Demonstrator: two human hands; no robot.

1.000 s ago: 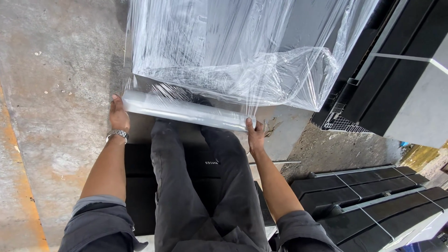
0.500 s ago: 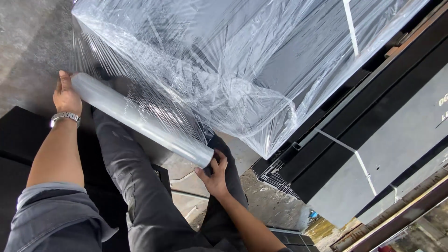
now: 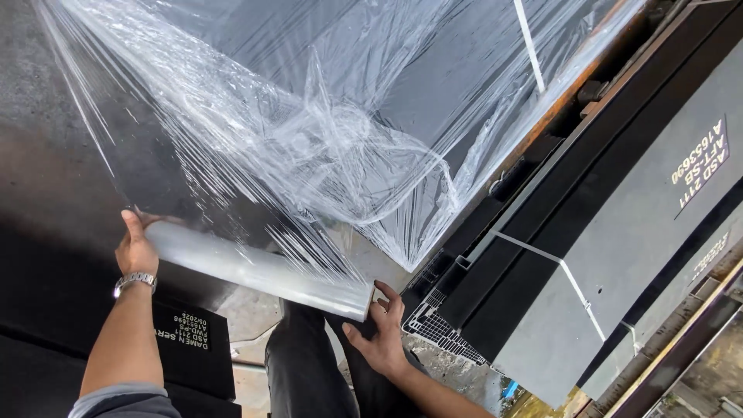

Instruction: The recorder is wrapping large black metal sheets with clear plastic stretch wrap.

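I hold a long roll of clear stretch film [image 3: 255, 269] by its two ends. My left hand [image 3: 137, 248], with a metal watch on the wrist, grips the left end. My right hand [image 3: 385, 331] cups the right end, fingers spread around the core. A sheet of film runs from the roll up to a large dark stack [image 3: 371, 101] wrapped in wrinkled clear film. My dark trousers [image 3: 306, 371] show below the roll.
Dark flat boxes with white straps [image 3: 588, 255] are stacked at the right, against the wrapped stack. A black box with a white label [image 3: 186, 340] lies at the lower left. Bare concrete floor [image 3: 255, 310] shows between them.
The view has swung further right and closer to the stack. The roll has shifted lower and rightwards, with more film stretched out from it. Both hands stay on its ends.
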